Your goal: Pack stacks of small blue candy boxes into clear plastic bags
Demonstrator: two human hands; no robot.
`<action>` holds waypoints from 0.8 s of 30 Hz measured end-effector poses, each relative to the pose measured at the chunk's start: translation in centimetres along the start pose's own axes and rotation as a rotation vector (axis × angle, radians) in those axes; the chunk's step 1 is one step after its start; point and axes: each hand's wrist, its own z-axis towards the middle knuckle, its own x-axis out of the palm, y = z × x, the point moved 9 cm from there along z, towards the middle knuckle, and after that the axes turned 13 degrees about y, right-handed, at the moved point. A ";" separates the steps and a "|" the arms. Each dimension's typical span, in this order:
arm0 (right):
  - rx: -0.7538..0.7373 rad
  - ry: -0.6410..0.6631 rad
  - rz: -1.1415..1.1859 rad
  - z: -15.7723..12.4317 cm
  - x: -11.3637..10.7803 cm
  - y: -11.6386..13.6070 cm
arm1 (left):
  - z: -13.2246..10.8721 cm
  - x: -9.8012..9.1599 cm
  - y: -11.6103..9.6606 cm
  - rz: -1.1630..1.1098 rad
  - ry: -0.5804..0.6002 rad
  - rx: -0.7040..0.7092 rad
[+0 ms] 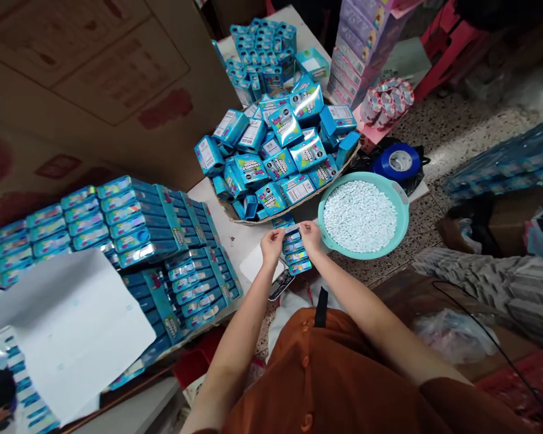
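Just in front of my body, a short column of small blue candy boxes (297,256) lies between my hands. My left hand (272,246) pinches the left end of the farthest box, fingers closed. At that box's right end, my right hand (311,235) is closed in a similar pinch. A white scale (265,265) with a dark front panel sits beside and partly behind the left hand. Right of my right hand stands a turquoise basin (402,226) filled with small white candies (359,216). What lies under the boxes is mostly hidden.
Beyond my hands, a shallow cardboard tray (235,220) is heaped with blue candy boxes (285,126). Stacked blue boxes (136,223) fill the left table, partly under a white sheet (81,331). Blue tape (400,161) lies behind the basin. A big carton (95,72) rises at left.
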 end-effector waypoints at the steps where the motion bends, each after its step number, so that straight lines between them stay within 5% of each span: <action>1: 0.009 -0.019 0.017 0.1 0.1 -0.6 | 0.1 0.0 0.2 0.021 0.002 0.003; 7: 0.073 -0.028 0.146 1.2 0.8 -2.8 | 0.9 0.1 0.8 0.110 -0.012 0.018; 24: 0.181 -0.076 0.232 2.0 1.3 -3.7 | 2.0 0.2 1.2 0.149 -0.020 -0.007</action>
